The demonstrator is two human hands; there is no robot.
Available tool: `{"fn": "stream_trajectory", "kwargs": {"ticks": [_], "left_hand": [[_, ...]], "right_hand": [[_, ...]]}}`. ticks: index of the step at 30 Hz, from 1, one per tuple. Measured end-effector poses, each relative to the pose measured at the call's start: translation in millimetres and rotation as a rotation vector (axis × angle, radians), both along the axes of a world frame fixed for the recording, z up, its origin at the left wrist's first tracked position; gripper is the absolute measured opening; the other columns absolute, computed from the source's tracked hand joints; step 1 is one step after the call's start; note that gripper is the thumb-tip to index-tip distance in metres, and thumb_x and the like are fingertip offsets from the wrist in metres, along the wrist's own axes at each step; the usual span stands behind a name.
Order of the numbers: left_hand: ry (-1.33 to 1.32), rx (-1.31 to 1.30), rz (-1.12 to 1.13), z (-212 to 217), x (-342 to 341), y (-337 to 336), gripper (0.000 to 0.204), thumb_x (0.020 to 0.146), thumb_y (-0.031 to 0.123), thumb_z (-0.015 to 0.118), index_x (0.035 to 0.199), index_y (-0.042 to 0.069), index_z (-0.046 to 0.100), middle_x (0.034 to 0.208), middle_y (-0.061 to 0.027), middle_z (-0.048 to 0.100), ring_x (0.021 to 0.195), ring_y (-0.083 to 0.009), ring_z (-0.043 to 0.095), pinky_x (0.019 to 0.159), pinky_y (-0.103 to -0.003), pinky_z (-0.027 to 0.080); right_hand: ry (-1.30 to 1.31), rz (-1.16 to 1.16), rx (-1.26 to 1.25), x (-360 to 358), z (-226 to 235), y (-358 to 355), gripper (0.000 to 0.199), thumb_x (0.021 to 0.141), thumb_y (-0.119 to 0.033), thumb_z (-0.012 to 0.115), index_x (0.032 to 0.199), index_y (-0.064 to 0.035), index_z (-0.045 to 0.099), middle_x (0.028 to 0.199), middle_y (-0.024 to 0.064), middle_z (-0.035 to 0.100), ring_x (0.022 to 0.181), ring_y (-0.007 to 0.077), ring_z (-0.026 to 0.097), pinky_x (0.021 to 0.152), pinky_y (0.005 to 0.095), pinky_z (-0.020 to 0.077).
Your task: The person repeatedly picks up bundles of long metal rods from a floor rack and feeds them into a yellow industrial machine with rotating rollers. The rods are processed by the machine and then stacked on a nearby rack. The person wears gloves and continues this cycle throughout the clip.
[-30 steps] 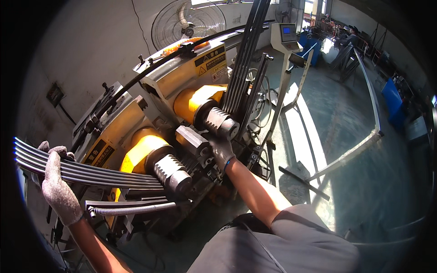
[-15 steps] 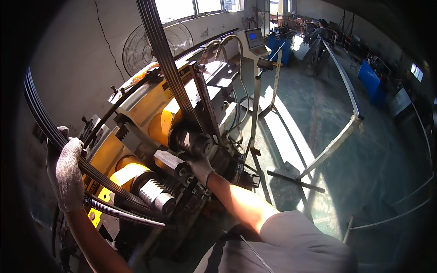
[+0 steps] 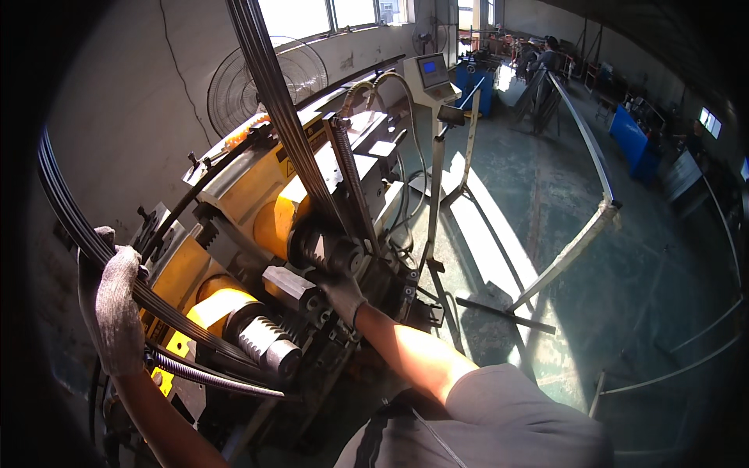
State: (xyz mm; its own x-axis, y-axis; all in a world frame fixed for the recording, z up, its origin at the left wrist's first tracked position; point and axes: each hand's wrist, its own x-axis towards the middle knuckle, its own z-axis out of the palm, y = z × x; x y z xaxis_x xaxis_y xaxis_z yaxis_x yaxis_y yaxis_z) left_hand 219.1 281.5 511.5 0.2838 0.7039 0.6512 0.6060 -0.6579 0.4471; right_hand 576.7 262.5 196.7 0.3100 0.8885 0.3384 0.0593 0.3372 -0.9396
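My gloved left hand (image 3: 119,308) is closed around a curved run of ribbed dark metal bars (image 3: 72,204), which slopes down to the right toward the front roller shaft (image 3: 269,343) of a yellow bending machine (image 3: 242,187). My right hand (image 3: 341,296), gloved too, reaches in between the two roller shafts, beside a grey metal block (image 3: 290,287). Shadow hides its fingertips, so what they touch cannot be made out. A second straight run of bars (image 3: 285,101) rises steeply past the rear roller shaft (image 3: 331,248). Below the front shaft lies a spring-wrapped hose (image 3: 211,377).
A control box (image 3: 434,78) with a lit screen stands on a post behind the machine. A wire-guarded fan (image 3: 265,82) is by the wall. To the right, a metal frame (image 3: 566,253) stands on the green floor (image 3: 499,168). Far back, a person (image 3: 548,58) is among equipment.
The view has shifted slightly. Both hands keep almost the same places: the left on the bars, the right between the roller shafts.
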Motion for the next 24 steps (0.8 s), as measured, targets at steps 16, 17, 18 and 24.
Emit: {"fn": "stream_trajectory", "kwargs": {"ticks": [16, 17, 18, 24], "left_hand": [[-0.258, -0.026, 0.019, 5, 36, -22, 0.046, 0.106, 0.035, 0.075, 0.140, 0.004, 0.068, 0.121, -0.0096, 0.073, 0.110, -0.0185, 0.072, 0.099, -0.040, 0.059], [-0.262, -0.004, 0.043, 7, 39, -25, 0.045, 0.105, 0.033, 0.076, 0.139, 0.005, 0.068, 0.119, -0.0093, 0.072, 0.109, -0.0181, 0.072, 0.097, -0.039, 0.060], [-0.276, -0.004, 0.019, 6, 39, -25, 0.044, 0.105, 0.033, 0.076, 0.139, 0.005, 0.068, 0.118, -0.0090, 0.072, 0.108, -0.0179, 0.072, 0.096, -0.039, 0.060], [-0.350, -0.012, -0.035, 9, 58, -30, 0.040, 0.106, 0.029, 0.075, 0.137, 0.006, 0.068, 0.109, -0.0064, 0.072, 0.101, -0.0163, 0.070, 0.092, -0.038, 0.059]], "right_hand": [[-0.356, -0.105, 0.029, 3, -3, 3, 0.041, 0.091, 0.000, 0.068, 0.131, -0.0065, 0.077, 0.133, 0.0209, 0.075, 0.123, 0.0369, 0.073, 0.106, 0.0416, 0.0569], [-0.187, -0.043, -0.043, 1, -2, 3, 0.041, 0.091, 0.000, 0.068, 0.131, -0.0069, 0.077, 0.133, 0.0209, 0.075, 0.123, 0.0369, 0.073, 0.105, 0.0417, 0.0573], [-0.017, 0.020, -0.114, -1, 0, 3, 0.041, 0.091, 0.000, 0.069, 0.131, -0.0072, 0.077, 0.132, 0.0209, 0.075, 0.122, 0.0368, 0.073, 0.105, 0.0419, 0.0577], [-0.279, -0.088, 0.114, 5, -21, 9, 0.044, 0.088, -0.002, 0.072, 0.132, -0.0062, 0.075, 0.131, 0.0201, 0.075, 0.121, 0.0342, 0.074, 0.100, 0.0403, 0.0598]]}}
